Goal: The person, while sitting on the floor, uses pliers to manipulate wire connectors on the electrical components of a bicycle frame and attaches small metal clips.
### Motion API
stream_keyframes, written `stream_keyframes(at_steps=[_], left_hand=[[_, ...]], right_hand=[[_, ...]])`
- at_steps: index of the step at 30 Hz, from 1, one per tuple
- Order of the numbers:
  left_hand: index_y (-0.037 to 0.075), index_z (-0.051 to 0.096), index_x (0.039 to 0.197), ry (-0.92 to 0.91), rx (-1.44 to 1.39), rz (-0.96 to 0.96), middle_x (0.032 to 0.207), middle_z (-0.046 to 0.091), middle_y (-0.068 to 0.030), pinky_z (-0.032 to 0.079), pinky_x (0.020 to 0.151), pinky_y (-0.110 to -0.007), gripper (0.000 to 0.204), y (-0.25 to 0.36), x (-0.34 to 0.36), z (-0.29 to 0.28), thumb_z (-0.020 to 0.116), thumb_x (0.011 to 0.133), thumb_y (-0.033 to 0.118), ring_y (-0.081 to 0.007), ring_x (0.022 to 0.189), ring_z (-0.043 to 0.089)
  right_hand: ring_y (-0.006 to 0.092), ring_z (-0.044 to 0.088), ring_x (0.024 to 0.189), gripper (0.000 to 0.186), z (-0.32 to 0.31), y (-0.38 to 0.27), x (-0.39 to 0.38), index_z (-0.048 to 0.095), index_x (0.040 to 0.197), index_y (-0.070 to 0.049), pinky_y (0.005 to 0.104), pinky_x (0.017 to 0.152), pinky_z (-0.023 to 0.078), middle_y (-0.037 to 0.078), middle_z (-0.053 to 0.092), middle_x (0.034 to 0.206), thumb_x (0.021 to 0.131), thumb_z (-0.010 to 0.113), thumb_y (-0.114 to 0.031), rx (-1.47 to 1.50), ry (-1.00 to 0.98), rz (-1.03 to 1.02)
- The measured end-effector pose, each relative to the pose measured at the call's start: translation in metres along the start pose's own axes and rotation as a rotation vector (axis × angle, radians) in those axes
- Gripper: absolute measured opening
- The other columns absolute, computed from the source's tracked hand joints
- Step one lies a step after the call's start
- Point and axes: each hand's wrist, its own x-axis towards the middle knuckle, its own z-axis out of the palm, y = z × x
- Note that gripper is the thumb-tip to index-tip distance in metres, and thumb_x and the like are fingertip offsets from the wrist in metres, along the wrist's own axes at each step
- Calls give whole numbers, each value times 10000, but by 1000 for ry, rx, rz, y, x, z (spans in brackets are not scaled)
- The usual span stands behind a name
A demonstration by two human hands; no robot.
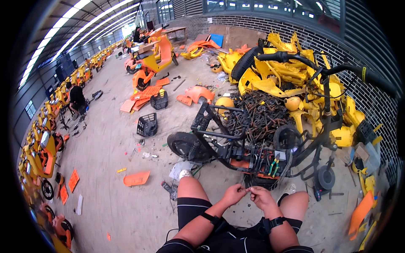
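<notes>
My left hand [235,194] and my right hand [262,197] meet in front of my knees, fingertips pinched close together. Whatever lies between them is too small to make out. Just beyond them stands a stripped black scooter frame [219,134], its rear wheel [185,145] on the left and handlebar [295,57] on the right. Pliers with yellow-green handles [274,166] rest on the wiring and parts in the frame's low middle section. Beside my left leg a dark tool [169,189] lies on the floor, its kind unclear.
Behind the frame rise a heap of dark metal parts [259,116] and piled yellow body panels [274,76]. Black baskets [147,125] and orange panels [137,178] lie about the floor. Scooters [38,156] line the left; a person [76,99] crouches near them.
</notes>
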Motion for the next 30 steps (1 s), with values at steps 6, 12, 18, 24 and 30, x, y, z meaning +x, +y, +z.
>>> stream_keyframes(at_steps=[6, 12, 18, 24, 30], left_hand=[[49, 653, 902, -26, 170, -72, 694, 620, -112, 475, 589, -350, 240, 9, 4, -5, 723, 828, 267, -211, 625, 602], [55, 647, 904, -16, 97, -72, 706, 610, -124, 475, 598, -391, 224, 3, 26, -6, 728, 818, 245, -266, 642, 606], [56, 650, 909, 72, 150, 74, 822, 638, -136, 494, 677, -389, 201, -1, 43, -9, 730, 809, 211, -297, 764, 622], [49, 638, 877, 164, 199, 117, 801, 628, -146, 499, 680, -424, 188, -14, 56, -10, 698, 806, 212, -354, 769, 615], [57, 670, 947, 122, 99, -46, 900, 683, -158, 527, 734, -384, 187, -11, 48, -19, 663, 847, 214, -332, 839, 665]], right_hand=[[99, 525, 667, 141, 4, 2, 4, 662, 971, -9, 254, 613, 428, 26, 652, 878, 919, 637, -138, 151, 40, 138], [104, 542, 727, 158, 0, -13, 17, 656, 998, 0, 243, 622, 420, 35, 664, 913, 929, 618, -137, 165, 9, 156], [116, 561, 743, 161, 9, -23, 32, 649, 1018, -3, 242, 615, 420, 44, 667, 927, 936, 605, -135, 203, -6, 163], [106, 578, 740, 180, 10, -23, 45, 648, 1024, -1, 232, 583, 401, 47, 667, 906, 926, 609, -147, 187, -40, 149], [166, 618, 767, 155, 17, -16, 45, 637, 978, 13, 265, 617, 461, 111, 674, 945, 931, 574, -121, 237, -87, 141]])
